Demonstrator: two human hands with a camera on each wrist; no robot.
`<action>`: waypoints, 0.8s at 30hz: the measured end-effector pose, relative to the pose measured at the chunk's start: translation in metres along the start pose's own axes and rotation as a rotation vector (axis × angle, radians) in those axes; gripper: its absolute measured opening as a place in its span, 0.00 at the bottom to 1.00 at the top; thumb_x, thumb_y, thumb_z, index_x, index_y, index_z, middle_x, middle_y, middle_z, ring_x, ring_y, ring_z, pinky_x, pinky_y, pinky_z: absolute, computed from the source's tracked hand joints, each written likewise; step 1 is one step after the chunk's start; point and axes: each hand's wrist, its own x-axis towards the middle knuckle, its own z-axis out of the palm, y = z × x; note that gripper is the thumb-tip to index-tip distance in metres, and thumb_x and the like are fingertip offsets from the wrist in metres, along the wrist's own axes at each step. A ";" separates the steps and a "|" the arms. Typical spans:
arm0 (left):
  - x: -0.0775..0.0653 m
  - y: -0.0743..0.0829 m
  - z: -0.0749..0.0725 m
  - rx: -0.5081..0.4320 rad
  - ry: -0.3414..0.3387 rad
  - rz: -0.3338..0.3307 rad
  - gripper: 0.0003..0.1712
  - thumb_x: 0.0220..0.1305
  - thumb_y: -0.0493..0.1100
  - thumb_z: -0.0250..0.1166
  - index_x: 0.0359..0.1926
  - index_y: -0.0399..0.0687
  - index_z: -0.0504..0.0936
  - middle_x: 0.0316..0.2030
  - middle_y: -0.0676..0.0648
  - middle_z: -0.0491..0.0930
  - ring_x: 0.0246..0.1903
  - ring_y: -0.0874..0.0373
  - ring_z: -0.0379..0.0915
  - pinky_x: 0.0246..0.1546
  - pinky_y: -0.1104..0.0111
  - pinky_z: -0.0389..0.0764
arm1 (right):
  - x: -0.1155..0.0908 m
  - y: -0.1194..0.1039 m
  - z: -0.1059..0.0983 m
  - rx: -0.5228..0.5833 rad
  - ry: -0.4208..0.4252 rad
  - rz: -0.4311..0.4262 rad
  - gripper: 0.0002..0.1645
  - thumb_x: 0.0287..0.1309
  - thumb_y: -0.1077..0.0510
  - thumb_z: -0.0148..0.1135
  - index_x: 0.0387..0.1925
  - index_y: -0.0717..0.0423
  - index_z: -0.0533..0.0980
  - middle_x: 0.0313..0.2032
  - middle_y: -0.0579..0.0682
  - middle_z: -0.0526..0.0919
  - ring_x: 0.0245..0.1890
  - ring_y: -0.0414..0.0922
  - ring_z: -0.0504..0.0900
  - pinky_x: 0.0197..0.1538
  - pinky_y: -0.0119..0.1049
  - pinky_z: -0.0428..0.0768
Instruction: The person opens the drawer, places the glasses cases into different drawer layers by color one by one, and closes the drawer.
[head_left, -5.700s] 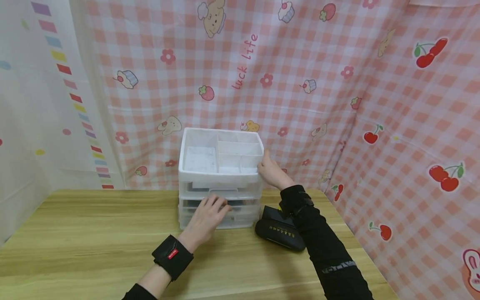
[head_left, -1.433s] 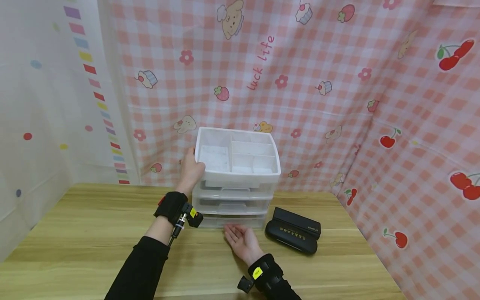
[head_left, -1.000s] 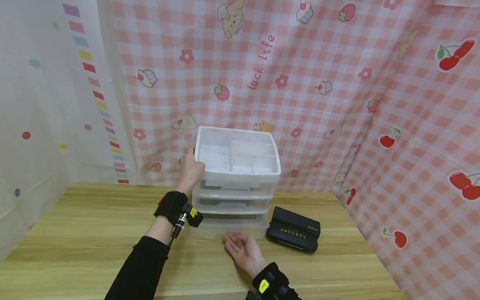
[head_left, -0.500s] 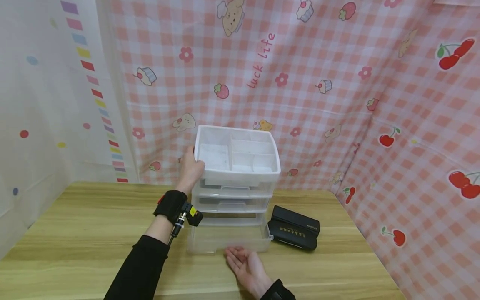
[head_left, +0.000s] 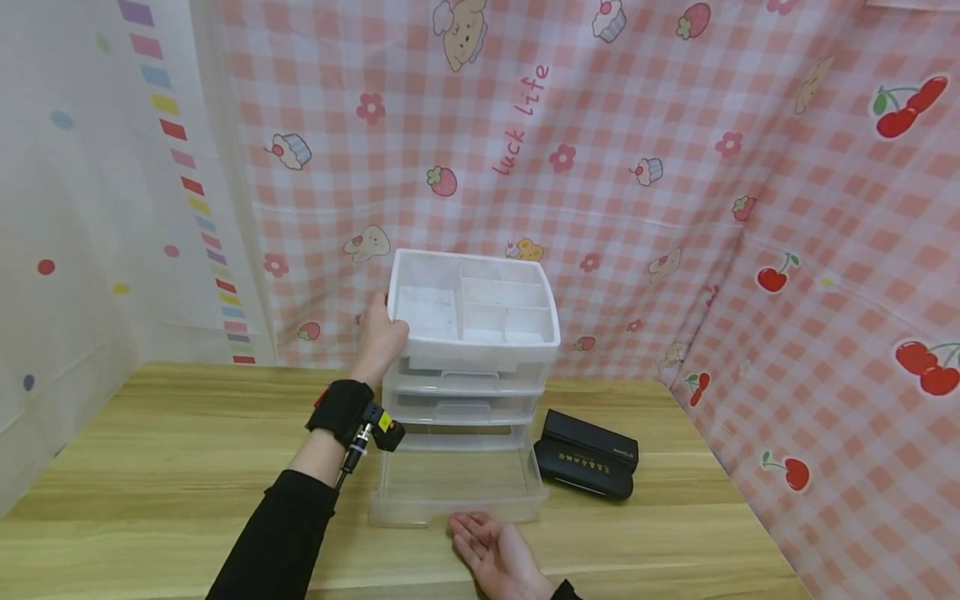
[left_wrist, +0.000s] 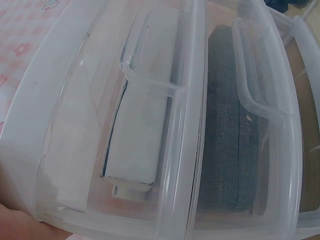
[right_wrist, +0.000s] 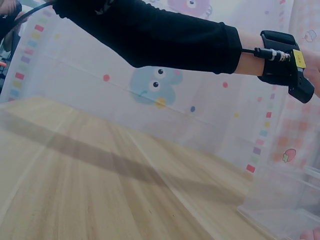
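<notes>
A white and clear plastic drawer unit (head_left: 472, 357) with a divided top tray stands against the back cloth. My left hand (head_left: 381, 337) grips the left side of its top rim. The clear bottom drawer (head_left: 420, 510) is pulled well out, and wood grain shows through its floor. Palm up, my right hand (head_left: 501, 557) hooks its fingers at the drawer's front edge; the fingertips are partly hidden. Through the fronts in the left wrist view, a white boxy item (left_wrist: 137, 135) shows in the top drawer and a dark grey-blue fabric case (left_wrist: 230, 130) in the middle one.
Right of the unit lie two black cases side by side, a straight one (head_left: 592, 437) and a rounded one (head_left: 585, 471) with gold lettering. The rounded one sits close to the drawer's right side. A wooden table (head_left: 187, 483) carries everything, with patterned cloth behind and at the sides.
Earlier, my right hand held the unit's right side and my left was at the drawer fronts. Since then they have swapped roles, and my right hand has drawn the bottom drawer out towards me.
</notes>
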 end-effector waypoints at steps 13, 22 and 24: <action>0.000 0.000 -0.003 -0.011 0.008 0.029 0.37 0.58 0.27 0.45 0.71 0.41 0.54 0.66 0.36 0.63 0.63 0.41 0.61 0.62 0.48 0.65 | -0.027 -0.033 0.003 -0.483 -0.405 0.066 0.12 0.66 0.59 0.49 0.48 0.57 0.71 0.44 0.45 0.85 0.47 0.39 0.83 0.55 0.35 0.77; 0.002 0.001 -0.002 -0.005 0.001 0.034 0.36 0.57 0.27 0.45 0.70 0.39 0.55 0.65 0.36 0.64 0.62 0.42 0.62 0.61 0.50 0.66 | -0.027 -0.093 -0.005 -0.880 -0.362 -0.387 0.20 0.67 0.57 0.51 0.52 0.70 0.68 0.47 0.62 0.81 0.46 0.36 0.82 0.52 0.34 0.78; 0.001 0.000 -0.002 -0.006 0.002 0.035 0.36 0.58 0.27 0.45 0.70 0.39 0.55 0.65 0.35 0.63 0.62 0.42 0.62 0.62 0.50 0.65 | -0.023 -0.103 -0.012 -0.957 -0.291 -0.481 0.19 0.67 0.58 0.52 0.52 0.69 0.69 0.48 0.67 0.79 0.46 0.35 0.81 0.52 0.33 0.77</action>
